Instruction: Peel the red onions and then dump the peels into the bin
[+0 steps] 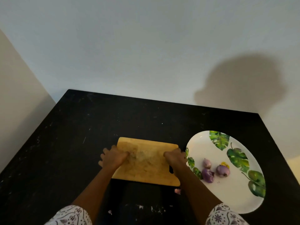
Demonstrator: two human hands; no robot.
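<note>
A black table (pixel 81 143) is pushed into a corner of pale walls, with no bin in view. On it lies a wooden cutting board (pixel 146 174). The left hand (pixel 112 157) grasps its left edge and the right hand (pixel 176 157) its right edge, thumbs over the top. I cannot tell whether the board is off the table yet.

Three peeled red onions (pixel 223 170) sit on a leaf-patterned plate (pixel 203 143) just beside the board's right edge. So the peeling looks done and the dumping is left.

The pale peels (pixel 146 157) in the middle of the board are thin and loose. If the board tips on the way to the bin, they will probably slide or flutter off. The right hand is close to the plate rim, and a sideways swing could knock it and set the onions rolling. A pink scrap (pixel 177 190) and a smaller one (pixel 110 212) lie on the table near the front edge, and these are easy to leave behind.
</note>
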